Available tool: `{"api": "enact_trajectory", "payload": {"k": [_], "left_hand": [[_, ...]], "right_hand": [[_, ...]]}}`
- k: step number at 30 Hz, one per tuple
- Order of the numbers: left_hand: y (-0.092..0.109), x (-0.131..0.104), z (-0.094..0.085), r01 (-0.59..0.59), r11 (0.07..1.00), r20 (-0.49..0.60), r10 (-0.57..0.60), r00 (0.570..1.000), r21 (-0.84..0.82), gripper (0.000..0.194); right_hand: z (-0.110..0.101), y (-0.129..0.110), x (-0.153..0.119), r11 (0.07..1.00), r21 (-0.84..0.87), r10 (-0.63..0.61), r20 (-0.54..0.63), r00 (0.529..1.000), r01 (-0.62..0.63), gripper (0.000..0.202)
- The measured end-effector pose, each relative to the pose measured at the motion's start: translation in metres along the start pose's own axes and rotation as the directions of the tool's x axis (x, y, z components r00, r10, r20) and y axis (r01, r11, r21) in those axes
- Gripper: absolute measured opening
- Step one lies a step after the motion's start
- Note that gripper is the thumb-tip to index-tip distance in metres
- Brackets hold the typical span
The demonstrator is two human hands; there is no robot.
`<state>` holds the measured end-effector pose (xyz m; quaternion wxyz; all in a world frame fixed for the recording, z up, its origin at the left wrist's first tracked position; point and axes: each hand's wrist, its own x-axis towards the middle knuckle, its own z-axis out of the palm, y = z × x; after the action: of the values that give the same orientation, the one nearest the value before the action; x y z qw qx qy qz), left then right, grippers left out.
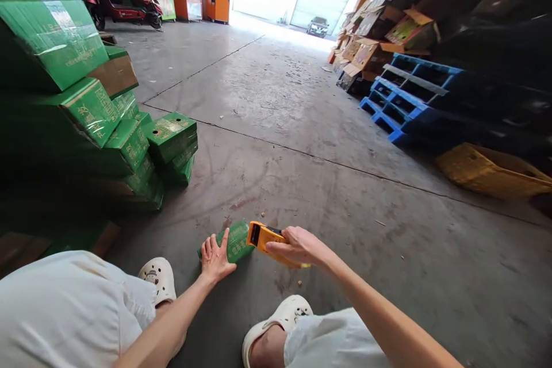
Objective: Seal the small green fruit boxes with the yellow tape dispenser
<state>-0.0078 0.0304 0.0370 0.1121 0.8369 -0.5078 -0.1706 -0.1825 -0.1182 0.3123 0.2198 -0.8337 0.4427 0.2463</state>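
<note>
A small green box (238,241) with pale printed characters lies on the grey floor between my feet. My left hand (217,259) rests on its left end, with the fingers spread. In my right hand (299,244) is an orange tool (273,246) with a dark part near its front, my fingers wrapped round it. The tool's front end touches or nearly touches the right end of the box.
Green boxes (88,112) are stacked at the left, with a smaller pile (172,132) beside them. Blue pallets (399,95), a yellow crate (487,169) and piled cardboard boxes (364,54) stand at the right. A red scooter (125,11) is at the back left.
</note>
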Motion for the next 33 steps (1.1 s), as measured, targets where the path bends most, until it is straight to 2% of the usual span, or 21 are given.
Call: {"api": "enact_trajectory", "payload": {"k": [2,5,7,9,11,12,14,15,16,17,20,24,26,30,33], "left_hand": [[0.011,-0.002,-0.001,0.159,0.982,-0.029,-0.162,0.986,-0.1,0.1],[0.02,0.011,-0.018,0.191,0.935,-0.026,-0.208,0.978,-0.299,0.079],[0.022,0.025,-0.035,0.225,0.809,0.049,-0.237,0.97,-0.542,0.069],[0.022,0.036,-0.051,0.296,0.604,0.197,-0.226,0.954,-0.74,0.058],[0.023,0.041,-0.063,0.409,0.399,0.385,-0.143,0.912,-0.821,0.056],[0.023,0.041,-0.067,0.481,0.291,0.483,-0.068,0.873,-0.827,0.06],[0.024,0.038,-0.072,0.628,0.045,0.627,0.151,0.764,-0.777,0.066],[0.025,0.037,-0.074,0.692,-0.064,0.655,0.268,0.706,-0.719,0.066],[0.025,0.036,-0.076,0.733,-0.136,0.657,0.356,0.664,-0.667,0.064],[0.025,0.035,-0.078,0.75,-0.167,0.65,0.403,0.644,-0.64,0.059],[0.025,0.036,-0.083,0.748,-0.166,0.637,0.426,0.642,-0.642,0.043],[0.025,0.039,-0.081,0.688,-0.126,0.587,0.426,0.688,-0.715,0.041],[0.027,0.04,-0.077,0.636,-0.099,0.556,0.394,0.732,-0.766,0.046],[0.036,0.043,-0.069,0.496,0.015,0.486,0.221,0.845,-0.868,0.056],[0.031,0.051,-0.066,0.437,0.081,0.444,0.156,0.882,-0.896,0.058]], "right_hand": [[0.007,0.007,-0.001,0.985,0.173,-0.027,0.071,0.997,0.014,0.073],[0.011,0.022,0.003,0.905,0.426,-0.082,0.203,0.976,-0.012,0.076],[0.01,0.029,0.006,0.876,0.482,-0.115,0.221,0.968,-0.006,0.076],[0.006,0.034,0.009,0.87,0.491,-0.16,0.209,0.965,0.038,0.077],[0.001,0.037,0.01,0.862,0.502,-0.207,0.213,0.955,0.075,0.079],[0.0,0.037,0.011,0.858,0.508,-0.22,0.22,0.95,0.081,0.081],[-0.002,0.038,0.012,0.847,0.525,-0.233,0.238,0.943,0.077,0.085],[-0.001,0.038,0.012,0.841,0.536,-0.24,0.247,0.939,0.074,0.085],[0.0,0.038,0.013,0.835,0.545,-0.249,0.254,0.935,0.075,0.086],[0.001,0.038,0.014,0.831,0.551,-0.26,0.258,0.931,0.079,0.085],[0.003,0.038,0.017,0.831,0.55,-0.278,0.27,0.922,0.089,0.084],[0.003,0.038,0.017,0.836,0.542,-0.27,0.272,0.924,0.085,0.081],[0.004,0.036,0.017,0.832,0.55,-0.262,0.267,0.927,0.077,0.081],[0.011,0.027,0.018,0.822,0.567,-0.238,0.253,0.938,0.055,0.08],[0.017,0.025,0.021,0.825,0.563,-0.227,0.27,0.936,0.038,0.079]]}}
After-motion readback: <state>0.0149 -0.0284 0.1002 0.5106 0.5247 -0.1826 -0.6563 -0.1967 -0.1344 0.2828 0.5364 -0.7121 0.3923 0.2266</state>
